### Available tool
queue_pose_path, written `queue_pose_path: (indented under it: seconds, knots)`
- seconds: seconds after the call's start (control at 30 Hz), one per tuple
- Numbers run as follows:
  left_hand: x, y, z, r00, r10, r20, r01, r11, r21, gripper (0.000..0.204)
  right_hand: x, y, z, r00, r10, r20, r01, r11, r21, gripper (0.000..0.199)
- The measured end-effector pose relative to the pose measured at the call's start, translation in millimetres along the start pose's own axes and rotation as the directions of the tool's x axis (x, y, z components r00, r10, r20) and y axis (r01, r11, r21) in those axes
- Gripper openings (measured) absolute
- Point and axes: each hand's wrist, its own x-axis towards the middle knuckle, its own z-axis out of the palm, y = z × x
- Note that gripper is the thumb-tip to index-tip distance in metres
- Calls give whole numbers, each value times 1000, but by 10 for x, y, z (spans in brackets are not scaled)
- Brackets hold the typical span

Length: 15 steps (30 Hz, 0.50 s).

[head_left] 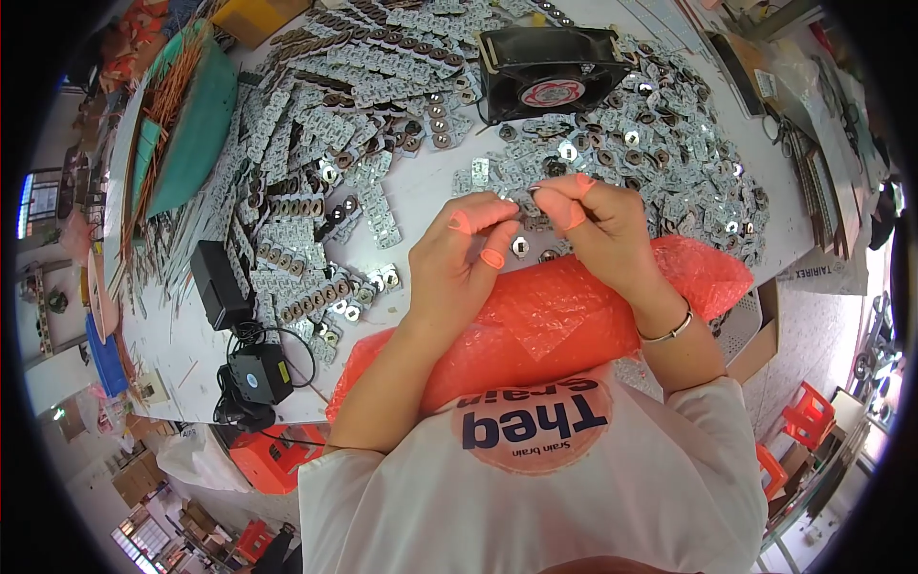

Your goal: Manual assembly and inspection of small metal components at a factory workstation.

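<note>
Both hands meet over the table, fingertips pinched close together. Pinkish-orange finger cots cover the thumb and a finger of my left hand (449, 263) and of my right hand (614, 234). Something small and dark seems to lie between the fingertips, but it is too small to make out. Right below them a small metal piece with a round centre (519, 247) lies on the white table (421, 206). My forearms rest across a long bundle wrapped in red plastic (535, 320). Ahead to the right spreads a heap of small silvery metal pieces (660, 143).
A black fan (550, 75) stands at the back among the pieces. Joined strips of metal plates (373, 206) cover the left side. Further left are a green basin (196, 120) with copper-coloured strips, a black box (220, 284) and a black adapter (260, 371) with cables.
</note>
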Motion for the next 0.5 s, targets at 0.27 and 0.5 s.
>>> queue_pose_path:
  seconds: [0.27, 0.5]
  knots:
    - [-181, -124, 14, 992, -128, 20, 129, 981, -144, 21, -89, 164, 14, 992, -49, 112, 57, 996, -75, 20]
    - [-144, 28, 38, 928, -371, 32, 361, 876, -318, 19, -96, 5, -136, 986, -56, 158, 45, 997, 68, 18]
